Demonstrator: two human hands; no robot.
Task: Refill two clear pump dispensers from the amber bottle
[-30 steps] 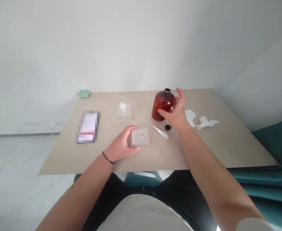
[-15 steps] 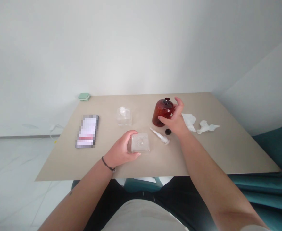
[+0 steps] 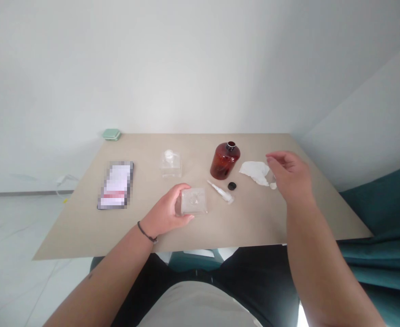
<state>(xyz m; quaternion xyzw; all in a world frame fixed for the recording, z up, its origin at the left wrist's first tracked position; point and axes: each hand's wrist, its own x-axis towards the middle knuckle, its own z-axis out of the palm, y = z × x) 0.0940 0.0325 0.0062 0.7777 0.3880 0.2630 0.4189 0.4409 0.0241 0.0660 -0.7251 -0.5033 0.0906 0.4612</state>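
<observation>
My left hand (image 3: 164, 212) grips the left side of a flat, square clear container (image 3: 193, 201) lying on the tabletop. My right hand (image 3: 290, 175) hangs to the right with its fingers apart, holding nothing I can see. It is just above a crumpled white tissue (image 3: 254, 172), and a small white scrap (image 3: 272, 185) shows under it. An amber glass bottle (image 3: 224, 161) stands uncapped, with a black cap (image 3: 232, 185) and a white pump (image 3: 220, 191) lying near it. A second clear bottle (image 3: 171, 164) stands further left.
The beige table (image 3: 254, 222) carries a pixelated flat rectangular item (image 3: 115, 185) on the left and a small green case (image 3: 111, 134) at the back corner. A white wall rises behind, and a teal cloth (image 3: 384, 254) lies to the right.
My right hand has left the amber bottle and moved right over the tissues, hiding most of the second one. My left hand stays on the clear container. The whole scene has shifted slightly left.
</observation>
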